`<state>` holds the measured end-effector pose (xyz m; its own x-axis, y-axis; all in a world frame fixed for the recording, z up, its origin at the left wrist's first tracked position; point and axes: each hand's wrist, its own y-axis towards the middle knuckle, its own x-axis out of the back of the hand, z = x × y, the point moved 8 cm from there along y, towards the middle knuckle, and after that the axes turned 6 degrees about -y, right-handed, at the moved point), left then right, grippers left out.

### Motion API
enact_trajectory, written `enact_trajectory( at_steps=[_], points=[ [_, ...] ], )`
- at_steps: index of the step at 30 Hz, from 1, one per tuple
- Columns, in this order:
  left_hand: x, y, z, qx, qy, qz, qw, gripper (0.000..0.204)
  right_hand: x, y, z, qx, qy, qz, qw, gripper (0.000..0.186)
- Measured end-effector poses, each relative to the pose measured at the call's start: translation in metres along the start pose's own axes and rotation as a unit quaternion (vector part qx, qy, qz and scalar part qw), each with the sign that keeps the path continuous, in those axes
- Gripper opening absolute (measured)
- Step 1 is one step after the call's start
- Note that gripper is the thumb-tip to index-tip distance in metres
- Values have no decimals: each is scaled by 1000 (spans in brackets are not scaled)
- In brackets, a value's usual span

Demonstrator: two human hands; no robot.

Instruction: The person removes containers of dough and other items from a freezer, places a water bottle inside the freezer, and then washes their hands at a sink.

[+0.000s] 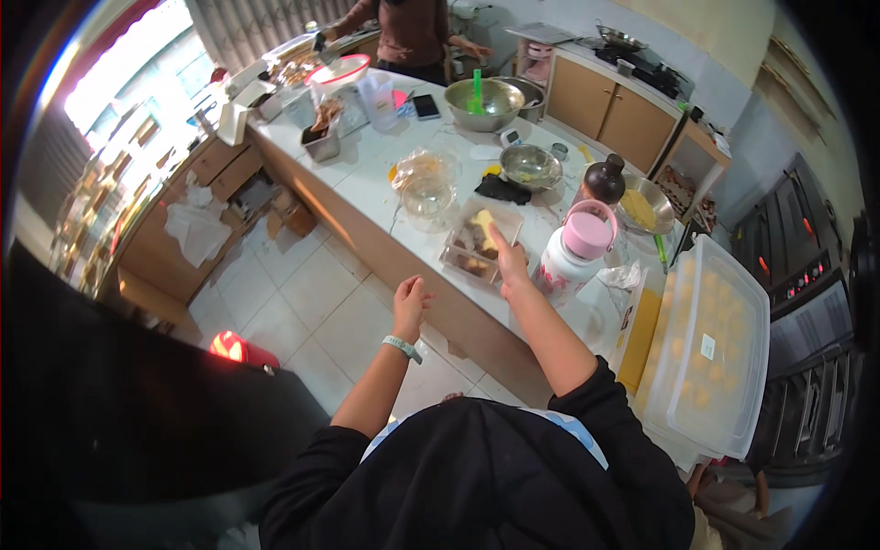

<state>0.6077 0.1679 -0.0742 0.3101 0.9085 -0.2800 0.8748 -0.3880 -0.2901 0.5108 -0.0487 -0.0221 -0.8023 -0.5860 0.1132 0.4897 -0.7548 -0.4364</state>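
My right hand (509, 261) reaches into a clear rectangular container (458, 249), its fingers closed on a pale yellow piece (481, 220) above some darker contents. My left hand (411, 302) hangs in front of the counter edge, empty, fingers loosely curled and apart. Right of the container stands a white bottle with a pink lid (577, 247), with a dark bottle (602, 181) behind it. Beyond the container are a black cloth (502, 190), a steel bowl (530, 165) and a glass bowl (427, 197) beside crumpled plastic.
A large lidded box of yellow pieces (710, 348) fills the counter's right end, near a pan (644, 206). A green-handled tool sits in a large bowl (486, 110). Another person (408, 37) stands across the counter (367, 183). A red object (240, 350) is on the floor at left.
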Motion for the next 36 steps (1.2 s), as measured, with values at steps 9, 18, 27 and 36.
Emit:
enact_trajectory(
  at_steps=[9,18,27,36],
  points=[
    [291,-236,176,126,328,-240,905,34,-16,-129,-30,135,158,17,978,79],
    [326,-763,417,525,126,-495,681,39,-79,-334,-275,-115,-86,484,863,50],
    [248,-831,456,385,174,-469,775,29,-58,-472,-389,-186,-310,663,655,26],
    [315,-946,303,6,80,-817,571,15,-76,-621,-457,-129,-370,714,581,16]
  ],
)
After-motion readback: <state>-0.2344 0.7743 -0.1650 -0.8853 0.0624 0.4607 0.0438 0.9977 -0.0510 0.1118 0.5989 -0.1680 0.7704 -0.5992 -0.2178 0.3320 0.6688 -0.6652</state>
